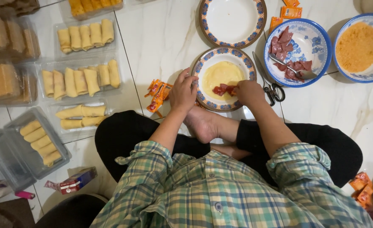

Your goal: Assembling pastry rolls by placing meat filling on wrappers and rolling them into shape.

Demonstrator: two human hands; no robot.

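The plate (206,63) with a yellow wrapper (220,74) lies on the tiled floor (161,38), just ahead of the person's crossed legs. The right hand (247,91) rests on the plate's near right side, fingers pinched on red meat slices (222,89) lying on the wrapper. The left hand (183,90) touches the plate's left rim, fingers loosely curled, holding nothing. Scissors (270,86) lie just right of the plate, a bowl of meat (321,38) beyond them. Trays of rolls (79,80) sit well left.

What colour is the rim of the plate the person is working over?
The round plate's rim is blue with an orange-brown patterned band, seen in the head view.
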